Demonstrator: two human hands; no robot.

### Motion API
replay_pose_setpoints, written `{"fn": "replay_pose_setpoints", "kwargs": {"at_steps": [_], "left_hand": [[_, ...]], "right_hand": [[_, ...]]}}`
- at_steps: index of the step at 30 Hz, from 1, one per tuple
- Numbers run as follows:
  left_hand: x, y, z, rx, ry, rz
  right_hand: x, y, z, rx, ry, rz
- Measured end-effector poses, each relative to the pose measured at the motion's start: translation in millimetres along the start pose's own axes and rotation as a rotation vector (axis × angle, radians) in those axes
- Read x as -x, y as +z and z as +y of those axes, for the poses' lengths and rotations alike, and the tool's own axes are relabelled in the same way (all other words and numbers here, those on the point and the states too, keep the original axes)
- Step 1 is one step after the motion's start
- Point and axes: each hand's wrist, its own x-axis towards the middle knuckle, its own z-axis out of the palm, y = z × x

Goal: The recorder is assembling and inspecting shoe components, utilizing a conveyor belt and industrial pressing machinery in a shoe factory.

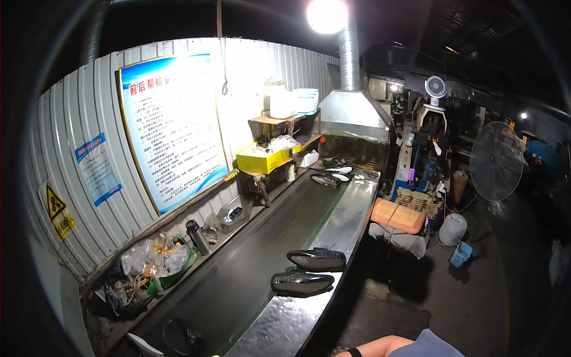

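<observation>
Neither of my hands shows; only my right forearm point(380, 345), bare below a blue-grey sleeve and with a black band at the wrist, comes in at the lower edge. Left of it runs a long conveyor with a dark belt point(238, 256) and a shiny metal side strip point(285, 321). Two black shoes, one nearer point(302, 282) and one just behind it point(316, 259), lie side by side over the strip and the belt's edge. Close to the lower left, a dim black shoe-like item point(183, 338) sits on the belt beside a pale-edged piece point(143, 345).
More shoes point(327, 179) lie at the far end before a metal hood point(355, 110). Along the left wall are bagged scraps point(157, 262), a dark flask point(197, 237) and a yellow box point(264, 159). On the right stand a padded stool point(397, 215), a blue bucket point(461, 254) and a large fan point(496, 160).
</observation>
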Motion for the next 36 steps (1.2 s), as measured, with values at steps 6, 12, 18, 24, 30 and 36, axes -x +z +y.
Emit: {"fn": "replay_pose_setpoints", "kwargs": {"at_steps": [6,12,18,24,30,36], "left_hand": [[-5.4,-22.8,30.5,0.201,-0.374,-0.197],[-16.3,-6.3,32.2,0.302,-0.390,-0.266],[-18.1,9.6,-11.6,0.355,-0.097,0.207],[-47.7,10.4,-36.9,-0.582,0.700,0.277],[-58.9,3.2,-64.3,-0.310,0.509,0.132],[-99.8,-68.2,-92.2,0.739,-0.527,-0.101]], "right_hand": [[10.5,20.2,34.7,-0.198,0.153,-0.154],[-7.6,-2.3,1.9,-0.100,0.320,-0.091],[-4.5,23.2,26.2,0.017,0.416,-0.091],[-23.1,43.8,26.9,-0.856,0.716,0.197],[-35.9,23.9,37.8,-0.852,0.714,0.216],[6.1,-11.2,54.6,0.164,0.354,-0.138]]}}
